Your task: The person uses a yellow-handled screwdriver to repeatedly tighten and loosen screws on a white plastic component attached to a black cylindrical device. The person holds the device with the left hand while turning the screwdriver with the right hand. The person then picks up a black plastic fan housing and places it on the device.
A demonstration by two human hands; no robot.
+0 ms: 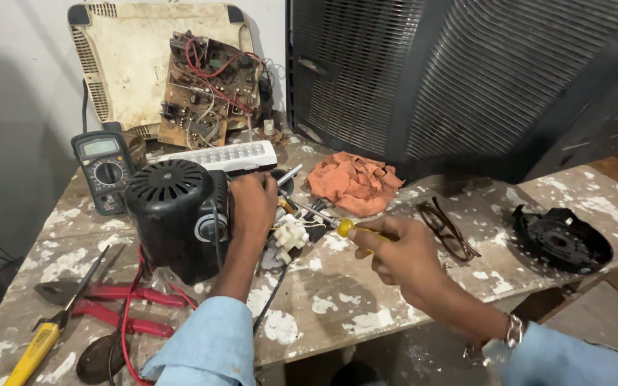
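Steadying the black motor housing (173,214) at centre left, your left hand (252,207) clasps its side. Your right hand (395,254) pinches a yellow-handled screwdriver (323,218); the white connector (291,234) already hangs loose, the housing remains closed.

Screwdriver (337,226) tip hidden among wires – yellow tool (33,354) cut off at bottom edge

Green multimeter (103,170), orange rag (352,183), eyeglasses (448,230), red pliers (123,309), circuit board (209,89)
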